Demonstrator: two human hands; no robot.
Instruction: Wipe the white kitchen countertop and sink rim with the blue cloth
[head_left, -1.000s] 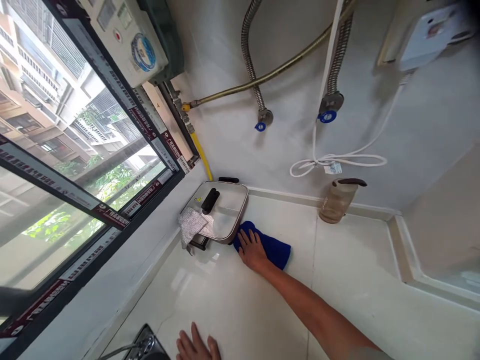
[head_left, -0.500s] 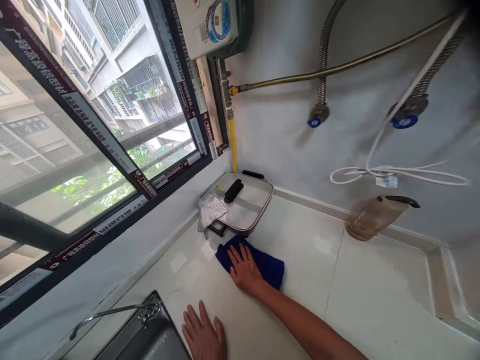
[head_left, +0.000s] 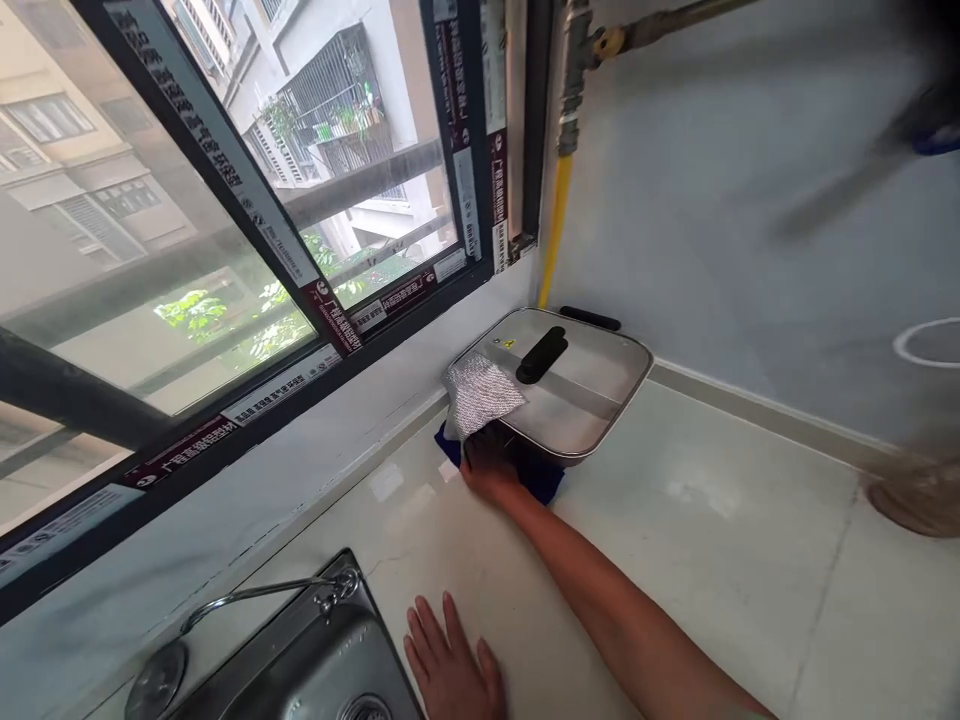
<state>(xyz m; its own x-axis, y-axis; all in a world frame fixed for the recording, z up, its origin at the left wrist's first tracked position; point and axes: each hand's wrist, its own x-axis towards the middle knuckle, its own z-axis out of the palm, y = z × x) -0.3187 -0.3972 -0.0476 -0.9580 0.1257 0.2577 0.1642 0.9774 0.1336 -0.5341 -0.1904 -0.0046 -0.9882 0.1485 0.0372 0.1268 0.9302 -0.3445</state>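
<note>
My right hand (head_left: 489,468) reaches in at the near edge of a square electric pan (head_left: 592,400) with a lid. It is on a dark blue cloth (head_left: 544,478), which shows on both sides of it. Its fingers are hidden in shadow beneath the pan's edge and a silvery mesh cloth (head_left: 486,393). That mesh cloth drapes over the lid's corner, left of the black lid handle (head_left: 541,355). My left hand (head_left: 456,660) lies flat and open on the pale countertop, fingers stretched out, just right of the sink.
A steel sink (head_left: 322,670) with a faucet (head_left: 262,590) is set into the counter at lower left. A window (head_left: 300,200) runs along the left wall. Behind the pan rises a yellow gas pipe (head_left: 553,230). A brownish jug (head_left: 919,495) stands blurred at the right.
My right hand has slid the blue cloth forward and left, partly under the pan's near edge. My left hand still lies flat by the sink. The view has moved closer to the pan.
</note>
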